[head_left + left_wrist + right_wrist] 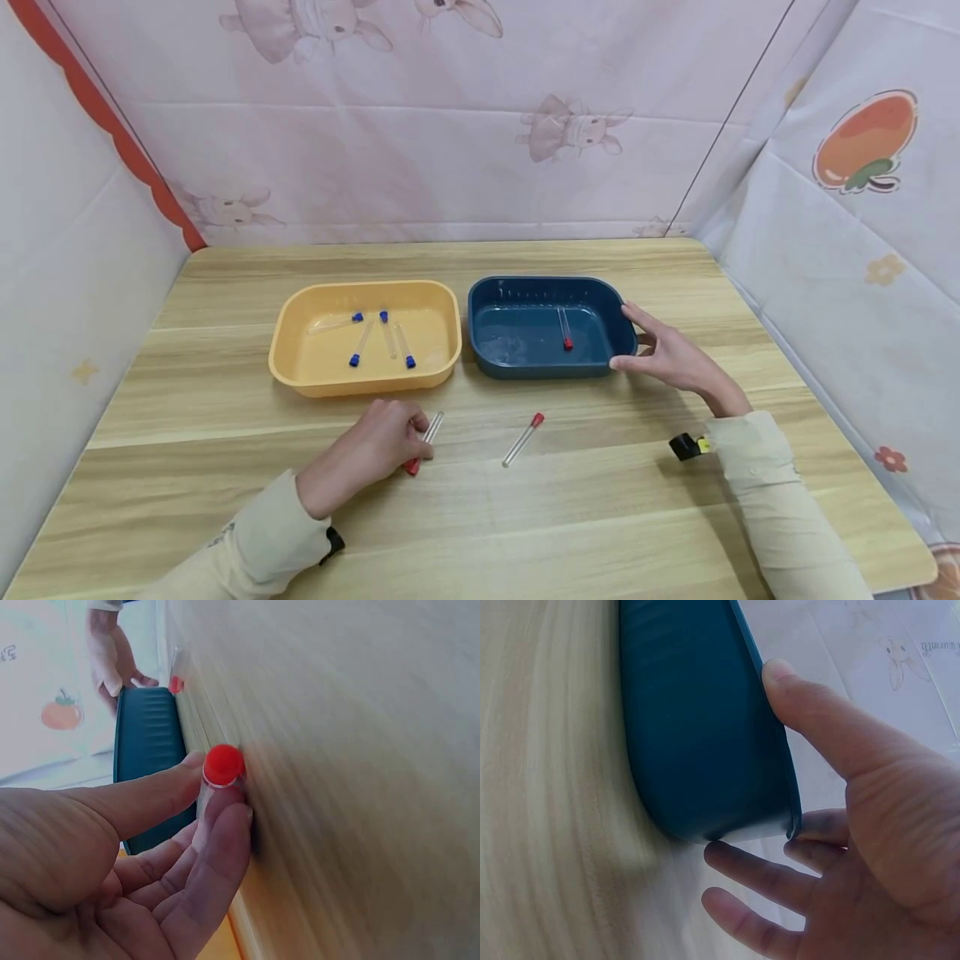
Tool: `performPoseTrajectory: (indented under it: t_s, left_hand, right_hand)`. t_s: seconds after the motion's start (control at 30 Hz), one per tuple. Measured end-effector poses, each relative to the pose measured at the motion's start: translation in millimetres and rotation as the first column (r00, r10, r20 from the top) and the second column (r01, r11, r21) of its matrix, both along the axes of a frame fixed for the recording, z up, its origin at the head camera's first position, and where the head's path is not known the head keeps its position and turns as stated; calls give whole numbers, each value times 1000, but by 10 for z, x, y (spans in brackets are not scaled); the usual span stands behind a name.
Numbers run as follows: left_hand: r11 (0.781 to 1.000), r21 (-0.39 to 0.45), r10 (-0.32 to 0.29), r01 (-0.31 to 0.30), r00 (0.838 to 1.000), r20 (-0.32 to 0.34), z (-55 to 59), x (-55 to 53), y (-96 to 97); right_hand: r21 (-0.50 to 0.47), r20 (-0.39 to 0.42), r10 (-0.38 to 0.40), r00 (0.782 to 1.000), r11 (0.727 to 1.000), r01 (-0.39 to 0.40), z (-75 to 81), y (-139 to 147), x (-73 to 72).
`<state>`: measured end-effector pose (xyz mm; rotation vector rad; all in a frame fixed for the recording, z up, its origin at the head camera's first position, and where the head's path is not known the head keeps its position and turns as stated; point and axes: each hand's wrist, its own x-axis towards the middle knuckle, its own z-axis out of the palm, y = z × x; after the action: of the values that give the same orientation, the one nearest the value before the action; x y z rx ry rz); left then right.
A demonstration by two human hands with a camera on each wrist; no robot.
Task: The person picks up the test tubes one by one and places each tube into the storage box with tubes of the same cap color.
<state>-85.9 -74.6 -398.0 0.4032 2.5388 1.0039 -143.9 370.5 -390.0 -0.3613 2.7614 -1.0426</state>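
Observation:
My left hand (378, 442) pinches a clear test tube (433, 427) with a red cap (224, 764) between thumb and fingers, low over the wooden table. To its right another red-capped test tube (522, 440) lies on the table. My right hand (671, 357) touches the right end of a dark blue tray (551, 371), its thumb at the front corner of the rim and its fingers spread, fairly straight, around the end. Inside that tray lies one red-capped tube (565, 328).
Left of the blue tray stands a yellow tray (360, 387) with several blue-capped test tubes (405, 346) in it. Both trays stand toward the back of the wooden table (487, 533). Printed cloth (420, 167) hangs behind and at the sides.

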Motion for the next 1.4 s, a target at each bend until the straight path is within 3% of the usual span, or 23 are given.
performPoseTrajectory:
  t_s: [0.23,0.43,0.57,0.67,0.8,1.2,1.4]
  left_hand:
    - [998,48,35,-41,992,125,16,27,44]
    - [997,54,39,-48,985,166,31,49,70]
    - [1000,-13,29,-27,993,119,49,29,51]
    - [994,-104,-41,45,998,36,55,1,8]
    - [973,-180,-149,143,989,-21,59,-10,-51]
    - [939,-210,-294,271,952,-85,65,10,-127]
    - [928,-225,-323,296,942,-92,64,24,-125]
  right_hand:
    - [-4,7,-2,1000,1000,2,6,6,-12]
    - [-1,10,-4,1000,1000,4,11,5,-14]
    - [-1,14,-6,1000,1000,6,19,3,-9]
    - [-2,15,-5,1000,1000,5,24,1,-8]
    - [-1,15,0,1000,1000,0,27,1,-14]
    - [-2,10,11,1000,1000,-11,35,-2,-27]
    - [2,15,6,1000,1000,-6,43,8,-11]
